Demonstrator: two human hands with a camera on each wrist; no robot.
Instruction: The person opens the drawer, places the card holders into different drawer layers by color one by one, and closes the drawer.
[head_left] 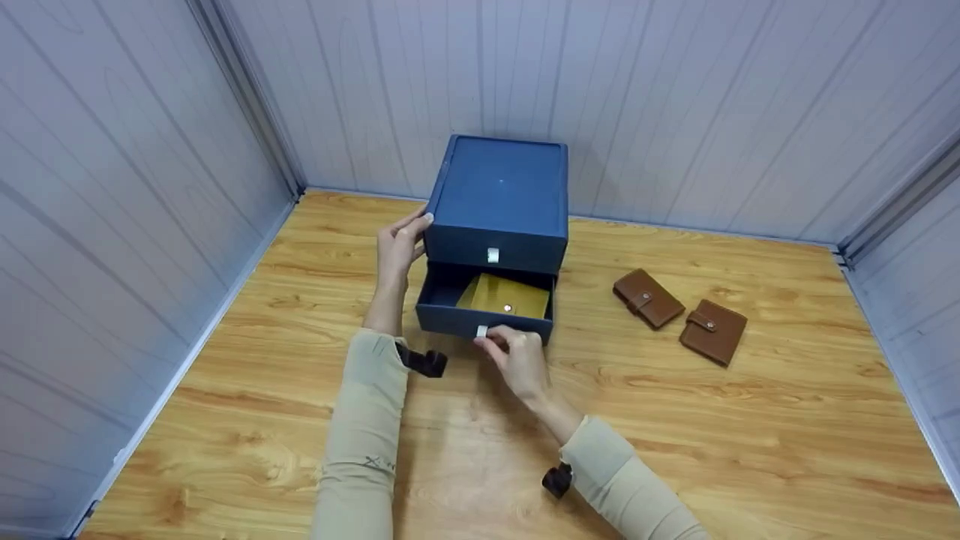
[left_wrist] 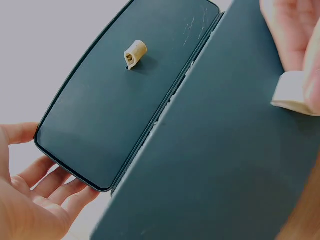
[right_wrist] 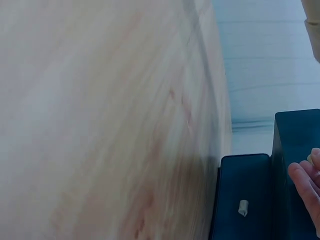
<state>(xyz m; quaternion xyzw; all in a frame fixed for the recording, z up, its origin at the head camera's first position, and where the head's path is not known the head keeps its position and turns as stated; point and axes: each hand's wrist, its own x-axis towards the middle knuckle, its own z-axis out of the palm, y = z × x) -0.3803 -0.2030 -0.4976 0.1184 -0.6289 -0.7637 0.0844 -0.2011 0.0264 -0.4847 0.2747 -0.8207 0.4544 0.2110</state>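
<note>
- Blue cabinet (head_left: 502,187): stands on counter (head_left: 262,390) nr back wall (head_left: 637,112).
- Upper drwr (head_left: 457,246): closed. Lower drwr (head_left: 442,318): pulled partway out, yellow wallet (head_left: 514,292) w/ snap inside.
- L hand (head_left: 397,246): fingers spread, fairly straight, resting agst cabinet's L side; nothing gripped.
- R hand (head_left: 521,366): thumb & fingers pinching lower drwr's white tab (head_left: 481,331).
- 2 brown wallets (head_left: 649,298): on counter, R of cabinet, close tog.

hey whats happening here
A person's right hand pinches the white tab on the lower drawer of a blue cabinet. That drawer stands open with something yellow inside; the upper drawer is closed. The left hand touches the cabinet's left side. Two brown wallets lie to the right.
</note>
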